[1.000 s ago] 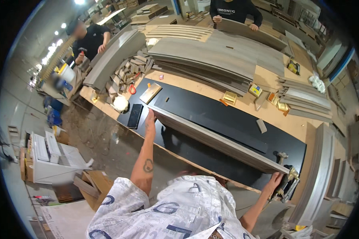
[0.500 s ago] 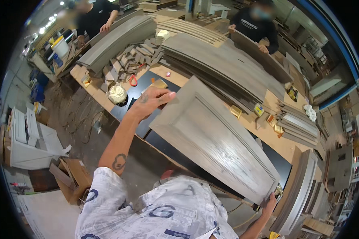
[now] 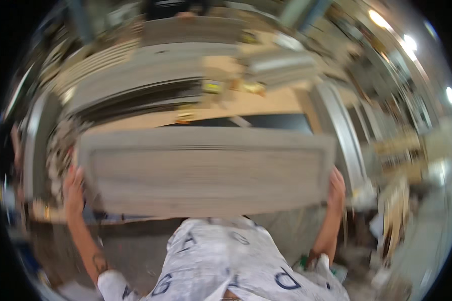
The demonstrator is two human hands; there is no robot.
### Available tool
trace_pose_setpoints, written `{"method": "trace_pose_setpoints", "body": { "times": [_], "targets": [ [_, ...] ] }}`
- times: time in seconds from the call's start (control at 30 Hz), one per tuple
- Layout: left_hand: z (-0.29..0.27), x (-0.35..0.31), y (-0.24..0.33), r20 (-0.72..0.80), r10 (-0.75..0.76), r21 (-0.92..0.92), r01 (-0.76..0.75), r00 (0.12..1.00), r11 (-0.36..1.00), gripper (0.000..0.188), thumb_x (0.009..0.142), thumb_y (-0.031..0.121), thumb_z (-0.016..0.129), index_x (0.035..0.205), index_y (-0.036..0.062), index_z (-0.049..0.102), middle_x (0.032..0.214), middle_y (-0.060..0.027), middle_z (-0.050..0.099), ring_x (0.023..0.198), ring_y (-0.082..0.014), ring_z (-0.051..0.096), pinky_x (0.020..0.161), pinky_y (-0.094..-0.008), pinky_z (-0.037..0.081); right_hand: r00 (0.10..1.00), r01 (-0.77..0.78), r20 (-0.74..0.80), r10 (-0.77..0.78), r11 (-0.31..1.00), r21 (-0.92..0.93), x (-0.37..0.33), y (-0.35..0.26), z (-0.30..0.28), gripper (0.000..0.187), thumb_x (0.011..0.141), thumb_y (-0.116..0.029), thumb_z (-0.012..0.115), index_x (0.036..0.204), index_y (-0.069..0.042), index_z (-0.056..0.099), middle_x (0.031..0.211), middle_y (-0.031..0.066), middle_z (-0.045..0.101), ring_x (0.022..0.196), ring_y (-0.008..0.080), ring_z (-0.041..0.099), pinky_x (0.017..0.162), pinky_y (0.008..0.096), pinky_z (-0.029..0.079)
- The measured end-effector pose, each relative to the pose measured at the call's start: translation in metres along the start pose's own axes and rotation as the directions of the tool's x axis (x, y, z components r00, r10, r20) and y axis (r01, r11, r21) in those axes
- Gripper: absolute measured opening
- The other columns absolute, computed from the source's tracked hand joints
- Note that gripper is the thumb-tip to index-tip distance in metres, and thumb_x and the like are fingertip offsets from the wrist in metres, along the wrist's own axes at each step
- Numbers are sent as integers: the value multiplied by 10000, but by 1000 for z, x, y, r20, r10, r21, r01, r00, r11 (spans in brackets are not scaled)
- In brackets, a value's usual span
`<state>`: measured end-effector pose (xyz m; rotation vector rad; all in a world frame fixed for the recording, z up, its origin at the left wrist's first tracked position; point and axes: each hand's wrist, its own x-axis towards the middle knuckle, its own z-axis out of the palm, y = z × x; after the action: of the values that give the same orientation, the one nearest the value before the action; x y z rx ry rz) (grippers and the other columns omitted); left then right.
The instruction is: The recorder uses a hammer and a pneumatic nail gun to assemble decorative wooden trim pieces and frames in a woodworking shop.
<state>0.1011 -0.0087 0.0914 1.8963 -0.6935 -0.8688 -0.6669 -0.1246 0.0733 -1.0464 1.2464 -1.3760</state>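
A long grey-brown wooden cabinet door (image 3: 211, 170) with a raised frame around its panel lies across the view in front of my body. My left hand (image 3: 74, 188) grips its left end, and my right hand (image 3: 336, 188) closes on the right end. Motion smears the picture, so single fingers are hard to make out. Beneath and behind the door shows a dark mat (image 3: 281, 122) on the wooden work table (image 3: 231, 107).
Stacked grey panels (image 3: 130, 83) lie at the far side of the table. More panels stand at the right (image 3: 336, 125). A pile of small wood pieces (image 3: 60, 145) is at the left. A yellow-labelled box (image 3: 213, 86) sits midtable; a person (image 3: 171, 9) holds another panel beyond.
My view has swung to the right. The door, slanted before, now runs level across in front of me, with both hands still at its ends.
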Motion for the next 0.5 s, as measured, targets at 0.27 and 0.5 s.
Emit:
{"method": "trace_pose_setpoints", "body": {
  "times": [0.27, 0.5],
  "targets": [
    [-45, 106, -130, 82, 83, -119, -73, 993, 990, 607, 990, 367, 556, 1429, -32, 425, 1453, -144, 460, 1352, -253, 417, 1090, -362, 308, 940, -15, 340, -14, 997, 80, -29, -94, 61, 404, 918, -252, 675, 1155, 65, 590, 980, 40, 647, 847, 68, 584, 743, 217, 458],
    [-20, 79, -116, 19, 65, -178, -60, 998, 982, 562, 979, 298, 590, 1413, -31, 450, 1385, -135, 527, 1288, -230, 479, 1046, -310, 339, 923, 40, 383, -28, 999, -25, -47, -113, 78, 466, 903, -344, 701, 1116, 55, 591, 891, 34, 656, 744, 57, 575, 642, 202, 449]
  ]
}}
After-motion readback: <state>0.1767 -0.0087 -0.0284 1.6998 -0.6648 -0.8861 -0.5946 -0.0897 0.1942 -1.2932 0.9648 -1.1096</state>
